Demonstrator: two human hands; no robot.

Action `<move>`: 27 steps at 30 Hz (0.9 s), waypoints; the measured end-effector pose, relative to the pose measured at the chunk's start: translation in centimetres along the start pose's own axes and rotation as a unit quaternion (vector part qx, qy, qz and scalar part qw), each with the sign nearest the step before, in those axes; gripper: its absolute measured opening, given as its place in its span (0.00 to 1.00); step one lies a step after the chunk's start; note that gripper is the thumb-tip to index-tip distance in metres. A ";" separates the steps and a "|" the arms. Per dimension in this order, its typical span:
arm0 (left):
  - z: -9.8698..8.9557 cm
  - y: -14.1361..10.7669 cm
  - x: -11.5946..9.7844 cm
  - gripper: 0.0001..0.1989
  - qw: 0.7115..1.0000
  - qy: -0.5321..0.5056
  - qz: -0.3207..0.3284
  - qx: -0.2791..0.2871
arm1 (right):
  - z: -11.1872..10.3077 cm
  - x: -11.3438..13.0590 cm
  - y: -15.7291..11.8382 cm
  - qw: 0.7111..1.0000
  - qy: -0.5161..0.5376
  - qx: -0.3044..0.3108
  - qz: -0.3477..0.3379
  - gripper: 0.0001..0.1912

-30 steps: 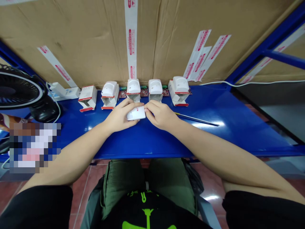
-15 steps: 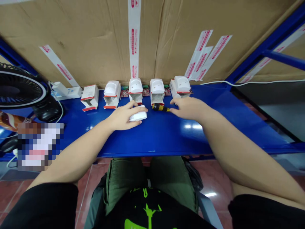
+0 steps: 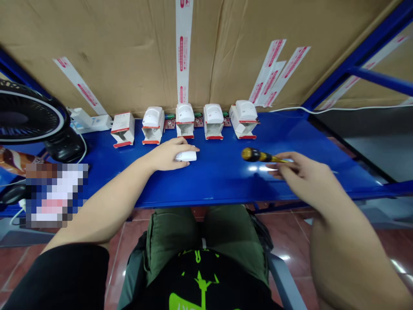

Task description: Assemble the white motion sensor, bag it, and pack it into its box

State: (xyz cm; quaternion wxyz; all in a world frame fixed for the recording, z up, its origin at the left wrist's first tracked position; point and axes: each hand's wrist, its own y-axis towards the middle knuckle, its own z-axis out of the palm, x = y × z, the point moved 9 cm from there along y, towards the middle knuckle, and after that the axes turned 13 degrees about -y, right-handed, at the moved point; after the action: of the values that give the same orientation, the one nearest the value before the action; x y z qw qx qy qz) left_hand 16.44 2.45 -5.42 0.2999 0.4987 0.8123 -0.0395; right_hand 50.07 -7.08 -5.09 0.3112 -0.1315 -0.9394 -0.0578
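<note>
My left hand (image 3: 172,156) is closed round a white plastic sensor housing (image 3: 187,156) at the middle of the blue table (image 3: 209,181); its fingers cover part of it. Off to the right, my right hand (image 3: 301,174) grips a screwdriver (image 3: 260,155) by its shaft end, the black and yellow handle pointing left above the tabletop. Behind the left hand stands a row of small open boxes (image 3: 214,130). Most bear a white sensor housing (image 3: 213,113) on top, while the leftmost box (image 3: 123,129) has none. Red circuit boards (image 3: 198,121) show between some boxes.
A black fan (image 3: 61,142) and a white power strip (image 3: 100,122) are at the left, beside a brown bottle (image 3: 14,161) and a blurred-out item (image 3: 54,196). Cardboard (image 3: 135,56) lines the back. A white cable (image 3: 355,110) runs along the right rear.
My right hand has picked the screwdriver up from the table near the boxes and moved it right and towards me. My left hand stays nearly in place on the white housing.
</note>
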 end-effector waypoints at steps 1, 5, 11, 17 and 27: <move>0.0 0.0 0.1 0.27 1.000 -0.007 -0.002 0.000 | -0.9 -1.1 -0.8 0.996 0.079 -0.035 0.033 0.09; -0.1 0.0 0.6 0.33 0.999 -0.034 -0.008 -0.003 | -2.9 -4.0 -3.4 0.958 0.230 -0.152 0.075 0.13; -0.3 -0.1 0.5 0.34 0.998 -0.065 -0.006 0.000 | -1.2 -1.8 -2.7 0.980 0.182 -0.019 -0.076 0.21; -0.2 -0.1 0.3 0.32 0.993 -0.113 0.024 0.008 | 0.8 1.9 -2.1 0.960 -0.078 0.104 -0.249 0.17; 0.2 0.1 -0.3 0.22 0.994 -0.100 0.011 0.031 | 3.7 1.6 -0.6 0.931 -0.197 0.137 -0.275 0.11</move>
State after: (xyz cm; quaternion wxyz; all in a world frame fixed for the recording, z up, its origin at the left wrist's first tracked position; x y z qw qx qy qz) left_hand 16.70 2.16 -5.36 0.3643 0.5102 0.7711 -0.1109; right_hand 46.49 -6.60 -7.11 0.1072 0.1673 -0.9799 0.0151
